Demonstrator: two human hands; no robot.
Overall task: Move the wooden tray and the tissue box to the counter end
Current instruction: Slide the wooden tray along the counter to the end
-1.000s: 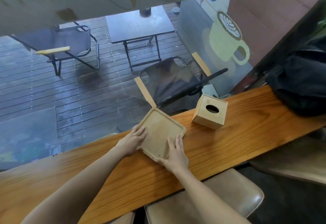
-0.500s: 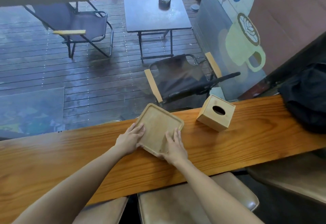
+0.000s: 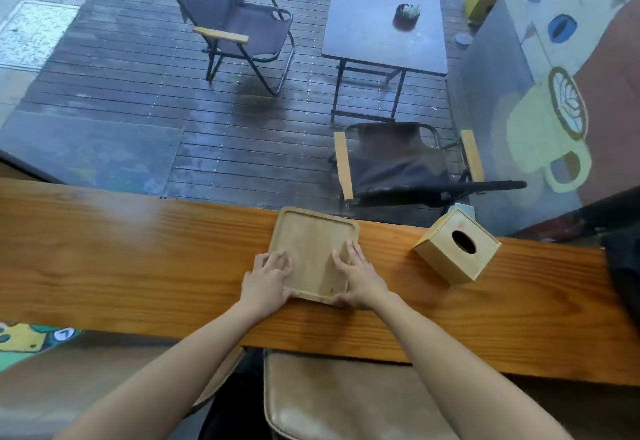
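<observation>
Head view shows both hands gripping the wooden tray (image 3: 313,252) by its near corners: the left hand (image 3: 265,280) curls over the left edge, the right hand (image 3: 360,280) lies with its fingers spread flat on the tray's floor and its thumb under the near rim. It is pale, square, round-cornered and shallow, and sits on the wooden counter (image 3: 138,259). Just to its right, apart, stands the tissue box (image 3: 457,249), a light wood cube with an oval top hole.
</observation>
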